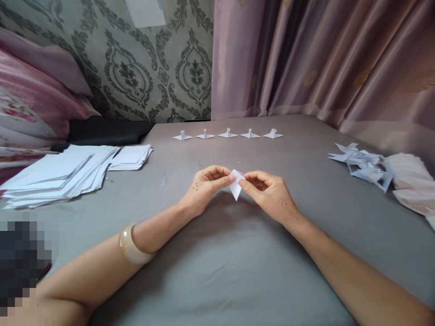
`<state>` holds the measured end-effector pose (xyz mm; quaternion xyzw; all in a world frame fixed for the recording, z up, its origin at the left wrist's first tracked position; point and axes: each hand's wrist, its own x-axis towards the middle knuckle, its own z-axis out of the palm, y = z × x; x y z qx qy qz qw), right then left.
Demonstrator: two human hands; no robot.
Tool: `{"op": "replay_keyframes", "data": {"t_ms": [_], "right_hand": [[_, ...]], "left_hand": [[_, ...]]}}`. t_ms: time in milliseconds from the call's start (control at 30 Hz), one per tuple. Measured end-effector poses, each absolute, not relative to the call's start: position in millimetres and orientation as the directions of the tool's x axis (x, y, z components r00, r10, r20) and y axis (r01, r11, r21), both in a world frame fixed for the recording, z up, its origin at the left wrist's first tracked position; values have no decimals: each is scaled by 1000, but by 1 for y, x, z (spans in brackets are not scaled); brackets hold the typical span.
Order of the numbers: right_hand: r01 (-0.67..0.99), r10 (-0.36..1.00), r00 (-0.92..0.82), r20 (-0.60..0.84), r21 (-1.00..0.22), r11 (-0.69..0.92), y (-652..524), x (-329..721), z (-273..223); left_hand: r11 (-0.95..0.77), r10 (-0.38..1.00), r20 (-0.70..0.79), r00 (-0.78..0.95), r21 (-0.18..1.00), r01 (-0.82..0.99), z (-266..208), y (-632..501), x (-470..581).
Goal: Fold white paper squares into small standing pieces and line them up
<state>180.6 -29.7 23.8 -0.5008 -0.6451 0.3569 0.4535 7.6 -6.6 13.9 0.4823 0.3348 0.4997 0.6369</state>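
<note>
A small folded piece of white paper (236,190), kite-shaped with its point downward, is held up between my two hands over the grey cloth surface. My left hand (210,185) pinches its upper left edge between thumb and fingers. From the other side, my right hand (267,192) grips the right edge, thumb on the near face. The fingertips behind the paper are partly hidden. Beyond my hands, several folded white paper figures (228,133) stand in a row, their flat side points close together or touching.
At the left lie a stack of large white sheets (57,174) and a smaller stack of paper squares (132,156), with a black item (108,130) behind. Several folded paper pieces (365,165) are heaped at the right beside pale cloth (411,179). Curtains (288,59) border the far edge.
</note>
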Motion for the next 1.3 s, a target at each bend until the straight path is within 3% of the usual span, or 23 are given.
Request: {"op": "replay_keyframes", "data": {"t_ms": [200, 400, 567, 700, 1100, 1300], "right_hand": [[366, 940, -51, 338, -869, 332, -27, 181, 24], [207, 976, -71, 204, -955, 214, -30, 179, 28], [131, 972, 10, 233, -964, 230, -27, 178, 25], [77, 982, -32, 186, -979, 188, -25, 180, 22], [220, 975, -177, 130, -961, 168, -29, 182, 28], [234, 983, -152, 106, -962, 140, -31, 177, 27]], "left_hand": [[31, 954, 63, 292, 951, -308, 14, -8, 8], [40, 953, 63, 298, 945, -326, 15, -7, 7], [86, 935, 22, 353, 953, -289, 16, -10, 8], [66, 937, 24, 349, 967, -244, 15, -9, 7], [8, 948, 31, 318, 993, -121, 18, -12, 7], [-43, 962, 57, 266, 998, -55, 19, -13, 6]]}}
